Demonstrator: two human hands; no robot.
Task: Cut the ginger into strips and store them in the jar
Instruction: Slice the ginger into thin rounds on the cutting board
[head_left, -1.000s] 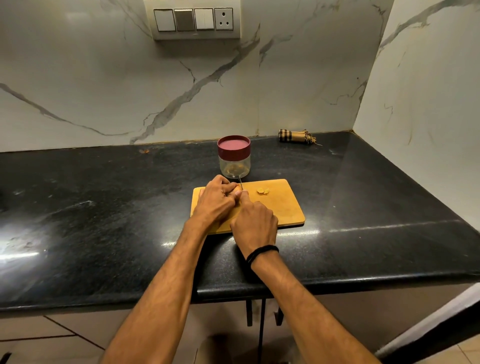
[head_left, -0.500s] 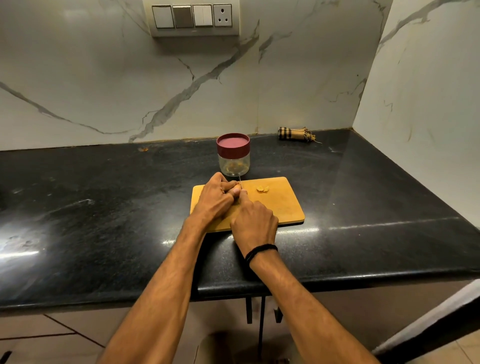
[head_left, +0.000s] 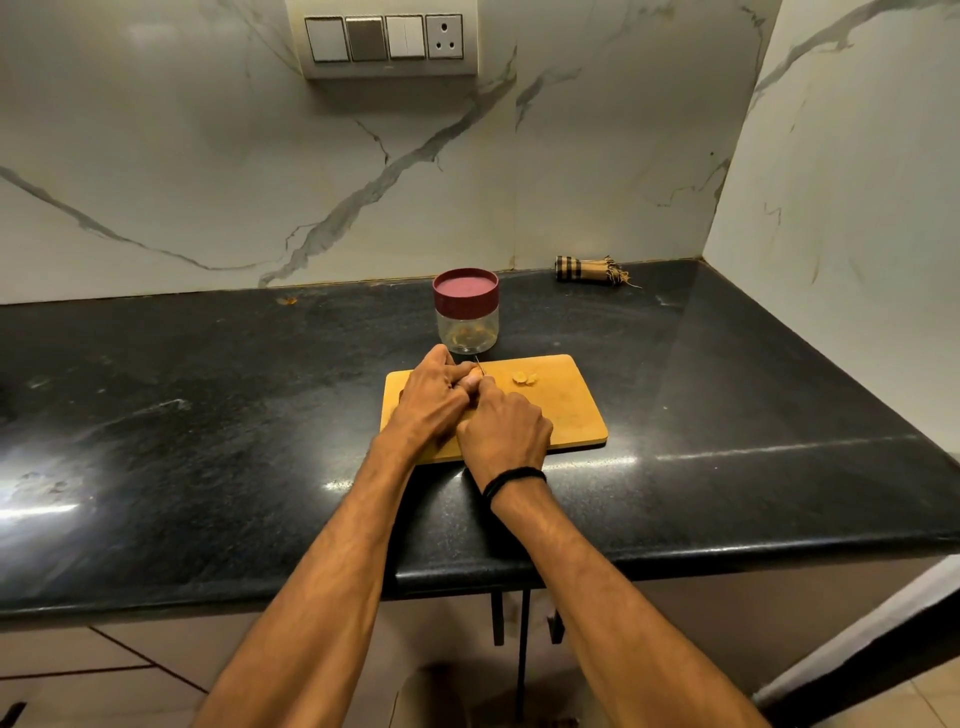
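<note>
Compared with half a second ago, the layout is nearly unchanged: both hands stay together at the left half of the board (head_left: 566, 410), near the centre of the frame, and no object has shifted.

Left hand (head_left: 431, 402): fingers curled, tips down on the board beside the blade. What lies under them is hidden, so a grasp on ginger cannot be confirmed.

Right hand (head_left: 504, 436): clenched round the knife (head_left: 478, 367). The handle is covered; only a thin sliver of blade shows above the knuckles, at the same spot as before.

Ginger slices (head_left: 525, 379): a small cluster lies on the board, just right of the hands and apart from them, in the same place as earlier.

Jar (head_left: 467, 332): upright on the surface (head_left: 208, 415), just above the board's upper edge, not moved. Its red lid (head_left: 466, 293) is on. A few yellowish bits show at the bottom through the clear wall.

Cloth roll (head_left: 589, 270): lies at the wall, to the upper right of the jar, as before.
</note>
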